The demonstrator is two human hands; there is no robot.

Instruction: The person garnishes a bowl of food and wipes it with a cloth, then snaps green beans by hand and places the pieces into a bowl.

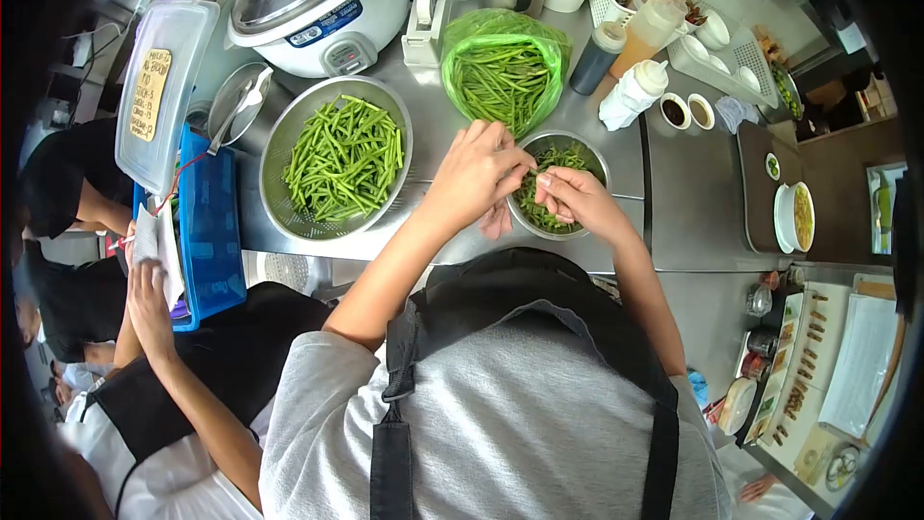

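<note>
Over a small metal bowl [563,149] of green trimmings, my left hand [481,173] and my right hand [580,200] meet with fingers pinched. Whatever lies between the fingertips is too small to make out. A pinkish cloth or similar item [496,220] hangs beneath my left hand. Just behind the bowl stands an open green plastic bag [551,36] full of long green beans [500,82]. To the left, a large metal colander [272,173] holds a heap of cut green beans [345,159].
A rice cooker [318,14] stands behind the colander. Sauce bottles [599,56] and two small sauce cups [701,112] are at the back right. Beside me on the left, a co-worker's hands [147,299] are at a blue bin [214,241]. A tray [760,173] lies far right.
</note>
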